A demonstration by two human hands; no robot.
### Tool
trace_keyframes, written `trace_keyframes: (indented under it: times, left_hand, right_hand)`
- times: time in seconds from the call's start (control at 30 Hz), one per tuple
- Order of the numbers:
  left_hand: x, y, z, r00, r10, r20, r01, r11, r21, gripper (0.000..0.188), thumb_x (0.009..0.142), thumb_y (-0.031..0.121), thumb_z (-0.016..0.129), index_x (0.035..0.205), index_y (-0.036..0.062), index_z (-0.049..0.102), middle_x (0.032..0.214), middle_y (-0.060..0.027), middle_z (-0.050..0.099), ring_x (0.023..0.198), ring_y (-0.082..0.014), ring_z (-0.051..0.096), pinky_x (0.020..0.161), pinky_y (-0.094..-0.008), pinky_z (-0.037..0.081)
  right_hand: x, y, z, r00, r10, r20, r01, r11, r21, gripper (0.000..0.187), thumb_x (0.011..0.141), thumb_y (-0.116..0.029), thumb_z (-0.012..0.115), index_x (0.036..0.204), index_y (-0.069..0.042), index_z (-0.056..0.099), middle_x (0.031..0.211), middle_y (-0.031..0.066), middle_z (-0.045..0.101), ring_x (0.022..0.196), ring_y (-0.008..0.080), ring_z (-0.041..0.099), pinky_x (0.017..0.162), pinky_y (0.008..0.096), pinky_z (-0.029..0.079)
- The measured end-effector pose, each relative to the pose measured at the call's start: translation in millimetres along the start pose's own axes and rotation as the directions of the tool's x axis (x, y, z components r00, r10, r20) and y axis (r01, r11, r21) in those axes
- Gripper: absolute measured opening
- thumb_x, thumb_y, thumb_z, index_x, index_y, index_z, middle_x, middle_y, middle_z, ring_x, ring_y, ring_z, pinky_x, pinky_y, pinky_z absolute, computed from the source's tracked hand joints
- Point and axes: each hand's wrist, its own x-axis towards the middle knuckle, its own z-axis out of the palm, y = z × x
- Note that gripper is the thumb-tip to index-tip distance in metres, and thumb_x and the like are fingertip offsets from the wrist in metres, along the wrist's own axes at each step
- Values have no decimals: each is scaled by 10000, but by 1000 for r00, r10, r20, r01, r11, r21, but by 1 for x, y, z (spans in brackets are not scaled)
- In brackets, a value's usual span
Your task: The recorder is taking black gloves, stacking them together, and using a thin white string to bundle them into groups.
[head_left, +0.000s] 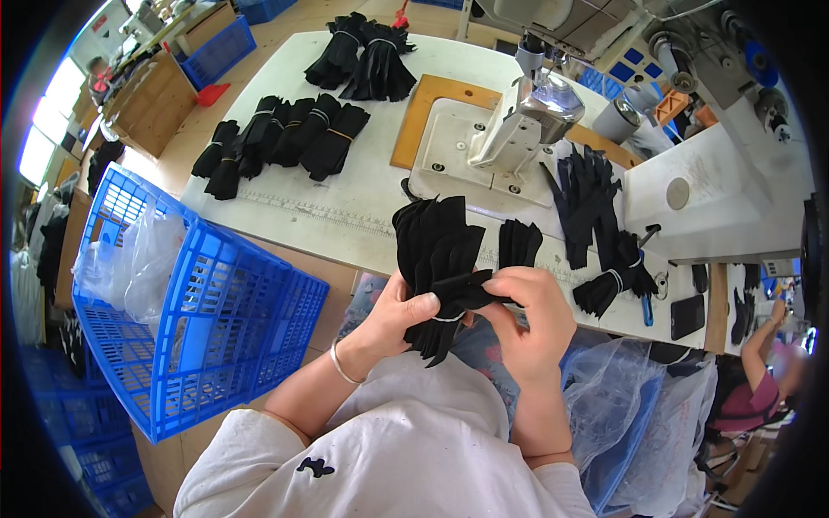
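My left hand [391,317] is wrapped round a bundle of black fabric pieces [438,237], tied with a white band near its lower end. With finger and thumb my right hand [533,319] pinches one black fabric piece [465,289] that sticks out sideways from this bundle. I hold the bundle upright above the table's front edge. Just behind my right hand, a smaller stack of black pieces [519,243] lies on the white table [285,194]. Loose black strips [587,194] and a tied black bundle [615,281] are to its right.
A sewing machine [527,129] stands at the back centre. Several tied black bundles [289,134] lie on the table's left and far side. At my left is a blue crate [233,315] with clear plastic bags [142,259]. A phone [688,317] lies right; another person [756,388] sits beyond.
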Motion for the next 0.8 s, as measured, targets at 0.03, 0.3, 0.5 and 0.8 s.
trace_keyframes:
  times: [0.03,0.3,0.5,0.8]
  left_hand:
    - [0,-1,1,1000,8,-27,-8,1000,-8,646,825,360,742,1284,-4,468,1022,-120,644,874,-209,649,769,-337,541]
    - [1,-1,-1,998,-42,-44,41,999,-28,661,855,378,709,1327,5,436,1212,-98,578,1054,-174,618,860,-314,546]
    - [5,15,1,984,-64,-164,98,974,203,555,874,283,686,1301,0,474,1115,-75,620,989,-135,618,816,-280,532]
    - [29,74,-5,898,343,-274,124,401,908,505,821,223,722,1212,-24,518,1019,-180,641,885,-210,608,814,-317,484]
  right_hand:
    - [-1,1,1,998,-59,-14,58,997,-50,394,641,11,800,1008,-55,673,876,63,650,731,228,631,603,309,498]
    - [4,7,-2,997,-74,39,76,995,-63,337,642,-14,792,954,-67,675,852,57,637,715,212,630,572,304,492]
    - [6,9,-9,987,70,141,-65,997,-39,258,670,57,729,891,-69,685,826,57,618,690,215,622,568,299,484]
    - [10,51,-38,871,390,-300,-358,920,156,207,761,179,577,888,25,633,945,82,575,612,120,603,587,236,518]
